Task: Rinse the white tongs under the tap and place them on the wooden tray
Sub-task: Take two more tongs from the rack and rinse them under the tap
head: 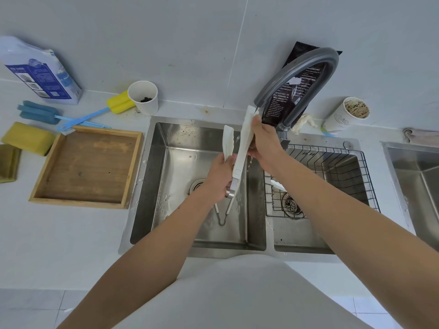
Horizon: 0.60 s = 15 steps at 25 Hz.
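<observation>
**Operator:** Which step am I on?

**Describer:** Rinsing, by my reading. You hold the white tongs (239, 160) over the left basin of the steel sink (164, 167). Their two flat tips point up, just below the spout of the grey tap (306, 67). A few drops show beside the tongs, but I cannot make out a clear stream.

**Operator:** How am I holding them?

**Describer:** Your left hand (219, 176) has its fingers curled round the left arm of the tongs, low down near the metal hinge. Your right hand (263, 141) is closed round the right arm, with its thumb high up near the tip. The tongs stand spread in a narrow V.

**Operator:** What comes next?

**Describer:** The wooden tray (88, 167) sits on the counter just left of the sink. Once they are rinsed, you will probably need to let go with one hand, carry the tongs left over the sink's rim and lay them flat inside the tray. They may drip on the way.
</observation>
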Motion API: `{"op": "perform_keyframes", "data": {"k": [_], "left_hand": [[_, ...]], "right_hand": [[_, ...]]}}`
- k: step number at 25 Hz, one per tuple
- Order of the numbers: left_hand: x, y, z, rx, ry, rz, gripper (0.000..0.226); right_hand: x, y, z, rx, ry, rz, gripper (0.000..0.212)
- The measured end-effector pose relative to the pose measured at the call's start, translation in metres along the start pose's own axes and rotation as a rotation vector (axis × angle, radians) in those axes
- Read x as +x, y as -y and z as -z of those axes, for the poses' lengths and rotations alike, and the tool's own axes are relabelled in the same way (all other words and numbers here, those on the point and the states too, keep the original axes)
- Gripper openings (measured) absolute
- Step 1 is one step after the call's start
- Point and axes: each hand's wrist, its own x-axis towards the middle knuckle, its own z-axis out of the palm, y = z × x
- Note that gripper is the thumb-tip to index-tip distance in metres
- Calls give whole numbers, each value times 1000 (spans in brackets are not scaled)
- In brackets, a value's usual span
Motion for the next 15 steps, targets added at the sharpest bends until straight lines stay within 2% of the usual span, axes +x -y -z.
{"op": "perform_keyframes", "data": {"k": [3, 9, 11, 13, 15], "left_hand": [[6, 1, -2, 46, -31, -9, 19], [10, 5, -4, 56, -31, -27, 15], [11, 6, -4, 41, -59, -33, 16], [13, 5, -4, 56, -122, -67, 16], [13, 1, -2, 44, -169, -136, 10]], "right_hand": [[5, 4, 1, 34, -59, 34, 25], [-1, 9, -6, -247, -6, 153, 39], [1, 10, -7, -378, -52, 179, 26], [4, 11, -8, -491, -120, 153, 31], [8, 12, -5, -490, -162, 126, 34]]}}
